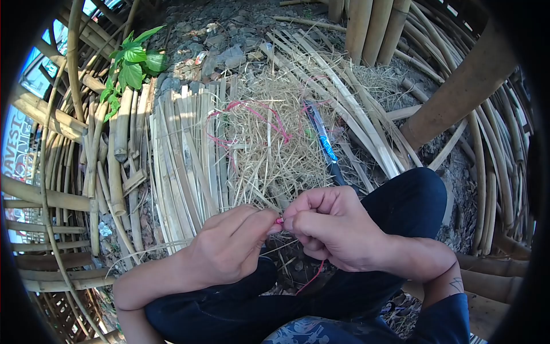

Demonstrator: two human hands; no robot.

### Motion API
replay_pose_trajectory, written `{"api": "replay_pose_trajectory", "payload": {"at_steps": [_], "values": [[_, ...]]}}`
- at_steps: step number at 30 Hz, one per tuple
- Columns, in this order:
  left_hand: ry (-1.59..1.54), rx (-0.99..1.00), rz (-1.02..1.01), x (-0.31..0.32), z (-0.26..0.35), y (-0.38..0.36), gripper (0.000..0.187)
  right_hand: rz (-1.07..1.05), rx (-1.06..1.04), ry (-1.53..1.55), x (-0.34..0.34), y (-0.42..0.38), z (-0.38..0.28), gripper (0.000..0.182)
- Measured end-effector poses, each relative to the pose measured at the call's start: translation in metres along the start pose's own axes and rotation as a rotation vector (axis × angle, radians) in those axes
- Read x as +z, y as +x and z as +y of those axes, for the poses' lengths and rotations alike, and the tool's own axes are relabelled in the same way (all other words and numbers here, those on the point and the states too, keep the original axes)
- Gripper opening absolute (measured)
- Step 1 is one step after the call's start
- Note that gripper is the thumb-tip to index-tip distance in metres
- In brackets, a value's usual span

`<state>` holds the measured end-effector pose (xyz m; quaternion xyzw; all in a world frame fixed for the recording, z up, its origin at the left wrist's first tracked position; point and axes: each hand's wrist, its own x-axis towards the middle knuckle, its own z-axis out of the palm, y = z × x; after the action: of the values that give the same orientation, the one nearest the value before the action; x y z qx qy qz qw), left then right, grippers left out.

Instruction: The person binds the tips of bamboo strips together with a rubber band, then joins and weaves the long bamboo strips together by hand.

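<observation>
Both hands meet at the centre, just above my folded legs. My left hand (229, 243) is closed in a pinch on a pink string (279, 220), thumb and forefinger pressed together. Right against it, my right hand (338, 226) pinches the same string with its fingers curled. A pink tail (311, 279) hangs below the right hand towards my lap. Past the left wrist, a thin pale strip (143, 250) curves out to the left. Beyond the hands, a loose tangle of pink string (252, 117) lies on a heap of shavings (281, 160).
Split bamboo slats (175, 155) lie left of the shavings, more slats (344, 103) to the right. A long dark tool with blue markings (322, 137) rests between. Bamboo poles (458, 86) stand at right, a leafy plant (132, 63) at upper left, stones (212, 46) behind.
</observation>
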<state>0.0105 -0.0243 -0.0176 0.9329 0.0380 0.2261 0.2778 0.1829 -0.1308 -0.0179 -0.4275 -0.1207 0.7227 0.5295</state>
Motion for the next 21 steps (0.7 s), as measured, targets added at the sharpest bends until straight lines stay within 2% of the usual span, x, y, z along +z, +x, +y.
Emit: {"api": "replay_pose_trajectory", "payload": {"at_steps": [9,11,12,14,15,17,21], "values": [[-0.031,-0.071,0.042,-0.007,0.004,0.004,0.022,0.006,-0.070,-0.110,-0.002,-0.001,0.001,0.009],[-0.002,-0.127,0.031,-0.012,0.005,0.005,0.018,-0.006,-0.328,-0.255,-0.001,-0.003,0.007,0.005],[-0.002,-0.128,0.032,-0.012,0.005,0.005,0.018,-0.007,-0.328,-0.256,-0.002,-0.004,0.008,0.005],[-0.055,-0.168,0.067,-0.011,0.004,0.004,0.015,-0.074,-0.564,-0.458,-0.005,-0.008,0.010,0.010],[-0.057,-0.167,0.066,-0.010,0.005,0.004,0.015,-0.072,-0.563,-0.459,-0.005,-0.008,0.010,0.010],[-0.117,-0.189,0.059,-0.009,0.008,0.004,0.011,-0.073,-0.916,-0.844,-0.003,-0.008,0.008,0.015],[-0.246,-0.234,0.047,-0.012,0.012,0.004,0.009,-0.109,-1.040,-0.963,-0.008,-0.003,0.012,0.017]]}}
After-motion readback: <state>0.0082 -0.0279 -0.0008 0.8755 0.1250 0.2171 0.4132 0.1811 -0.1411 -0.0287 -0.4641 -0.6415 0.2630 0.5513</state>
